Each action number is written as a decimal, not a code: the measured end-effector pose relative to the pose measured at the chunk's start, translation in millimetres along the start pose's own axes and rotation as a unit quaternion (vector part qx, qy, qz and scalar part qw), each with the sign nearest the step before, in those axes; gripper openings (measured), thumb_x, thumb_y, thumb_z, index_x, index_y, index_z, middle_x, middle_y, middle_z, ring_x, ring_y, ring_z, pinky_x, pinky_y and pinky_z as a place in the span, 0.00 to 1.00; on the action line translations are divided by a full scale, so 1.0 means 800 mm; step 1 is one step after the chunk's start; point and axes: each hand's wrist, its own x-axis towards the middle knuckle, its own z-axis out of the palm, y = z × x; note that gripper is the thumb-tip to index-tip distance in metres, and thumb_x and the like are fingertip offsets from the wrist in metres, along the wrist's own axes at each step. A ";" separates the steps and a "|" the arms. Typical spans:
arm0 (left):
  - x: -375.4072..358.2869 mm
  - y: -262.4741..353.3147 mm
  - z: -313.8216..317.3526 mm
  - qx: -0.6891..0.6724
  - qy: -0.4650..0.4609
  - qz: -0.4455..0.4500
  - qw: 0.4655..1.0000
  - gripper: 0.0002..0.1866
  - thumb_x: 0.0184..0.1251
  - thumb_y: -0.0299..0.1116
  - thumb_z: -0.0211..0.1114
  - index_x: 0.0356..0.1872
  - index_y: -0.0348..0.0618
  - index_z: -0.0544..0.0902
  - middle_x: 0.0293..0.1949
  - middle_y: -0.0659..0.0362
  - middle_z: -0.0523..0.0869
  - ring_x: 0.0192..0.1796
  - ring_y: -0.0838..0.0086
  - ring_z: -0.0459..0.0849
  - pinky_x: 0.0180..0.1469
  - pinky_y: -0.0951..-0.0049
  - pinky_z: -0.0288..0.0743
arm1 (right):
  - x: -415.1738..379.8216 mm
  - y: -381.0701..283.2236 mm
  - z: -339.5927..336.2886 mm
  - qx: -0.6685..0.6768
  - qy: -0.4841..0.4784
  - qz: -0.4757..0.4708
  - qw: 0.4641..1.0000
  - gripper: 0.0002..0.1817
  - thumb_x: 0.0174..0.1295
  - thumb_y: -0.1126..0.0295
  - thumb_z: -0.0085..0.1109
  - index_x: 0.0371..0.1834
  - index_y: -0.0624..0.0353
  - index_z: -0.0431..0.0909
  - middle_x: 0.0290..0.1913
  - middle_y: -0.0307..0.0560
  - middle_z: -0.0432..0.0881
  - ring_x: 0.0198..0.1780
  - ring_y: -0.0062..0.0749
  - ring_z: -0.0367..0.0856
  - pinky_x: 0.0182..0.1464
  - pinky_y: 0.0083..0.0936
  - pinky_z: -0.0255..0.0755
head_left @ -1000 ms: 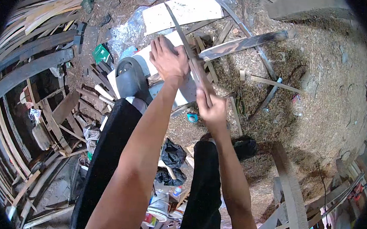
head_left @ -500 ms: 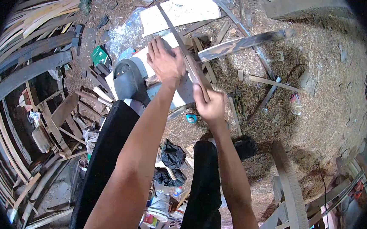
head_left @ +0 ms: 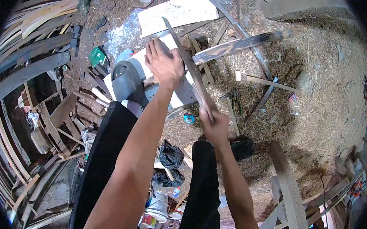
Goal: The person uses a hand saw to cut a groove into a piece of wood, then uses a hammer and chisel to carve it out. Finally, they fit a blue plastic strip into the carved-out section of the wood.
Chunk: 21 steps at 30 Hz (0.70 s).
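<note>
A handsaw lies across a dark-stained wooden board, its blade running diagonally beside my left hand. My right hand, somewhat blurred, is closed around the saw's handle end. My left hand is clamped over the near part of the board, thumb close to the blade and fingers over the far edge. Under the board lies a pale, flat piece. A foot in a grey clog stands beside my left hand, on or against these pieces.
A white sheet-like panel lies ahead. Sawdust covers the ground, with a blue tape measure, pliers and wood strips on it. Stacked curved planks fill the left. A curved timber rises at lower right.
My right hand has drawn the saw back toward my body, down and slightly right. My left hand stays in place on the board.
</note>
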 end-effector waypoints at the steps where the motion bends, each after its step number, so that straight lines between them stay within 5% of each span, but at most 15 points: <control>1: 0.000 -0.005 0.005 0.005 0.005 0.001 1.000 0.34 0.57 0.39 0.54 0.66 0.32 0.68 0.68 0.41 0.69 0.74 0.51 0.61 0.73 0.48 0.50 | 0.035 -0.011 0.014 0.017 -0.015 0.006 1.000 0.21 0.64 0.63 0.64 0.18 0.67 0.75 0.13 0.42 0.69 0.16 0.20 0.66 0.19 0.29 0.58; 4: 0.000 -0.007 0.005 0.006 -0.002 0.002 1.000 0.34 0.57 0.39 0.54 0.66 0.33 0.68 0.68 0.42 0.69 0.74 0.51 0.60 0.74 0.48 0.49 | 0.048 -0.035 0.015 -0.006 -0.023 0.031 0.999 0.24 0.64 0.59 0.65 0.16 0.66 0.74 0.10 0.41 0.62 0.15 0.18 0.61 0.19 0.27 0.57; 6: 0.001 0.000 0.000 0.001 -0.006 -0.003 1.000 0.34 0.57 0.39 0.53 0.66 0.33 0.68 0.68 0.42 0.68 0.74 0.52 0.59 0.74 0.48 0.49 | -0.004 -0.012 -0.012 -0.028 -0.032 0.044 0.998 0.19 0.60 0.61 0.67 0.18 0.63 0.79 0.13 0.52 0.73 0.13 0.38 0.74 0.21 0.32 0.67; 10: -0.001 0.002 0.001 -0.001 -0.007 -0.016 1.000 0.35 0.57 0.40 0.53 0.67 0.32 0.67 0.69 0.43 0.68 0.75 0.53 0.58 0.75 0.49 0.47 | -0.128 0.023 -0.101 -0.073 -0.068 0.037 0.994 0.12 0.58 0.67 0.65 0.22 0.63 0.79 0.16 0.51 0.74 0.17 0.39 0.77 0.23 0.32 0.69; 13: -0.002 0.001 -0.002 0.006 -0.010 -0.021 1.000 0.35 0.57 0.41 0.52 0.67 0.31 0.67 0.69 0.43 0.68 0.76 0.54 0.58 0.75 0.50 0.46 | -0.125 0.009 -0.102 -0.076 -0.072 0.068 0.992 0.13 0.58 0.67 0.65 0.21 0.63 0.79 0.16 0.51 0.74 0.17 0.41 0.77 0.23 0.33 0.69; 19: 0.001 0.000 0.003 0.011 -0.002 -0.009 1.000 0.34 0.57 0.39 0.53 0.65 0.33 0.69 0.67 0.44 0.71 0.74 0.53 0.61 0.74 0.48 0.49 | 0.053 -0.025 0.015 -0.016 -0.029 0.034 0.999 0.20 0.62 0.57 0.64 0.20 0.63 0.81 0.16 0.56 0.75 0.17 0.49 0.77 0.21 0.37 0.66; 20: 0.002 -0.002 0.004 0.010 -0.001 -0.002 1.000 0.33 0.57 0.39 0.53 0.65 0.33 0.69 0.66 0.44 0.71 0.74 0.53 0.61 0.73 0.48 0.49 | 0.065 -0.036 0.021 -0.044 -0.010 0.045 0.998 0.21 0.62 0.56 0.65 0.19 0.63 0.81 0.15 0.56 0.75 0.16 0.48 0.77 0.20 0.36 0.67; 21: 0.001 -0.004 0.004 0.009 -0.002 0.002 1.000 0.33 0.57 0.39 0.53 0.65 0.34 0.70 0.66 0.44 0.71 0.73 0.53 0.61 0.73 0.48 0.50 | 0.057 -0.035 0.019 -0.033 -0.014 0.034 0.999 0.22 0.63 0.57 0.65 0.18 0.64 0.80 0.13 0.53 0.72 0.15 0.36 0.71 0.20 0.33 0.64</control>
